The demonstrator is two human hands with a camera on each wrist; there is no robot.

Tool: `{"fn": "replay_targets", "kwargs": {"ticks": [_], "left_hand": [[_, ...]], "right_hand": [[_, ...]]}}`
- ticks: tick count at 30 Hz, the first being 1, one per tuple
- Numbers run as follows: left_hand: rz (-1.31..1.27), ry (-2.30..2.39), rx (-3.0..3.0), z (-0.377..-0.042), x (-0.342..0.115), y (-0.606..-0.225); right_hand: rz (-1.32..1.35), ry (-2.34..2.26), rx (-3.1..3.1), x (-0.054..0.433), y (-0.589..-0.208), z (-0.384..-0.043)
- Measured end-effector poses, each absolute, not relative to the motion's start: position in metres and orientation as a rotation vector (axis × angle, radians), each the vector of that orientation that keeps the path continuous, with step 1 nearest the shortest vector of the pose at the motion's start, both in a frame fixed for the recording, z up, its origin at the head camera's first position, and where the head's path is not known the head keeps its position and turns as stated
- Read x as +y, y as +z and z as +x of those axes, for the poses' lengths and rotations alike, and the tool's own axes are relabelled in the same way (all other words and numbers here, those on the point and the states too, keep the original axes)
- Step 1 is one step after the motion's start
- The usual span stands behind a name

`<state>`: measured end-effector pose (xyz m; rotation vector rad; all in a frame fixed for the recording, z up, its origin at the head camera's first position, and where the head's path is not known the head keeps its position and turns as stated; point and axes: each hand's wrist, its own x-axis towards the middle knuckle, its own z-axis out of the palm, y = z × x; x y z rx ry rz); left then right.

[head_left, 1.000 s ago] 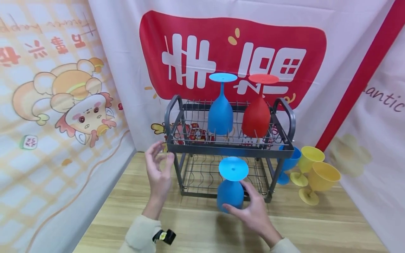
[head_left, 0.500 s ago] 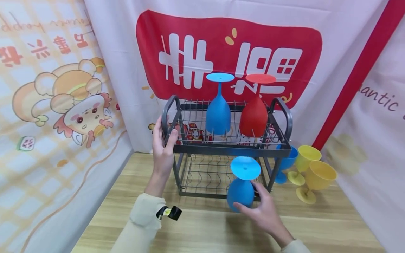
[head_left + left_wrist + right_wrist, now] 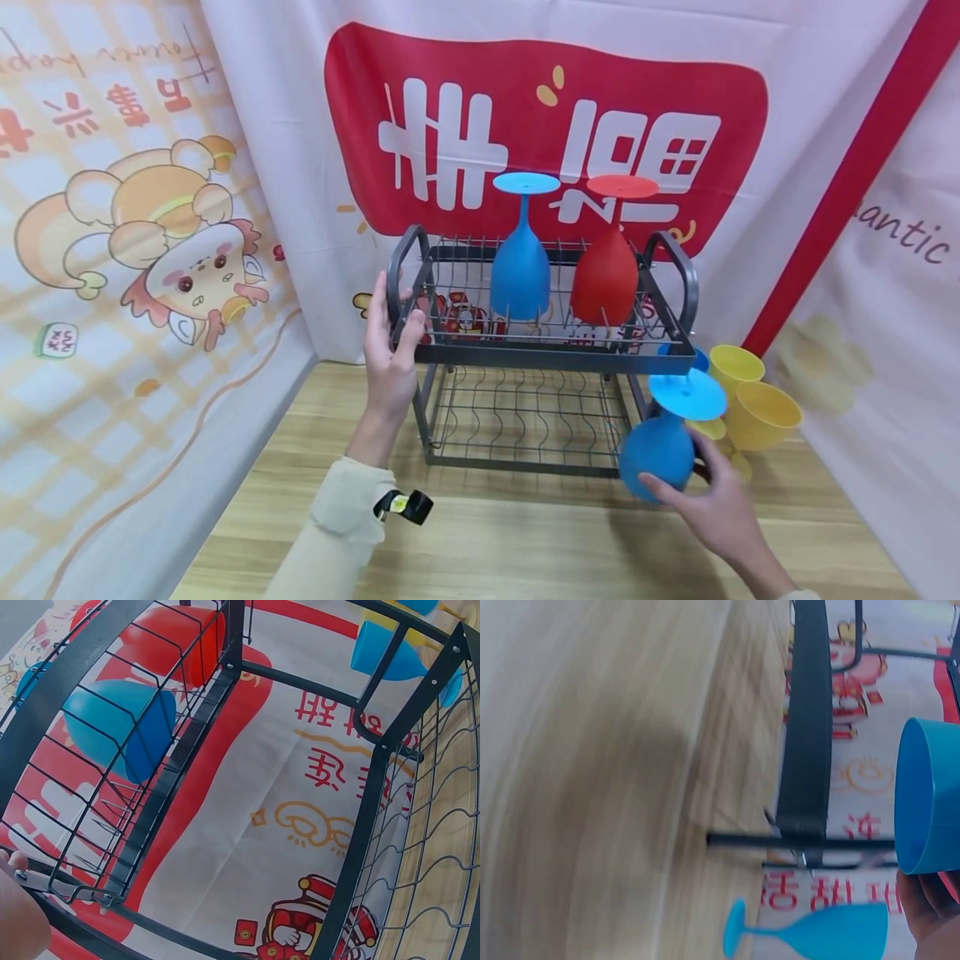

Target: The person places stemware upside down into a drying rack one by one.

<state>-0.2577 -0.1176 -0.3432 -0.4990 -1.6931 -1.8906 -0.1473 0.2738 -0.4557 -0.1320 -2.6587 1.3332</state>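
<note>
My right hand point(image 3: 716, 504) holds a blue goblet point(image 3: 656, 454) upside down, foot upward, by its bowl in front of the rack's right corner. In the right wrist view the open rim of this goblet point(image 3: 919, 796) shows, with fingers point(image 3: 922, 904) behind it. On the left, my left hand point(image 3: 392, 362) grips the upper left side of a dark two-tier dish rack point(image 3: 555, 358), thumb in front and the other fingers partly hidden behind the frame. Upside down on the top tier stand another blue goblet point(image 3: 521, 275) and a red goblet point(image 3: 606, 279).
Right of the rack stand a yellow goblet point(image 3: 738, 371), an orange-yellow goblet point(image 3: 765, 417) and a blue goblet point(image 3: 844, 930), partly covered in the head view. Printed cloth point(image 3: 285, 100) hangs behind and at the sides. Wooden table point(image 3: 517, 542) lies in front.
My left hand has come up to the rack's left side and taken hold of it. The right hand has carried the blue goblet rightward, past the rack's right front corner.
</note>
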Motion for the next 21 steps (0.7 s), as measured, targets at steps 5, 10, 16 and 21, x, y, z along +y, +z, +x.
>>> {"fn": "replay_targets", "kwargs": {"ticks": [5,10,16,21], "left_hand": [[-0.480,-1.877,-1.707,-0.257,-0.113,-0.343],[-0.478,-1.876,-1.710,-0.257,-0.111,-0.342],[-0.467,-1.879,-1.722,-0.256,-0.112,-0.342],[-0.476,-1.880,-1.711,-0.254,-0.115,-0.342]], "right_hand": [[-0.182,1.212,-2.653,0.300,-0.447,-0.143],[-0.243,1.153,-2.668,0.321,-0.442,-0.138],[-0.249,1.107,-2.580,0.338,-0.425,-0.134],[-0.147,1.054,-2.476,0.343,-0.391,-0.137]]}}
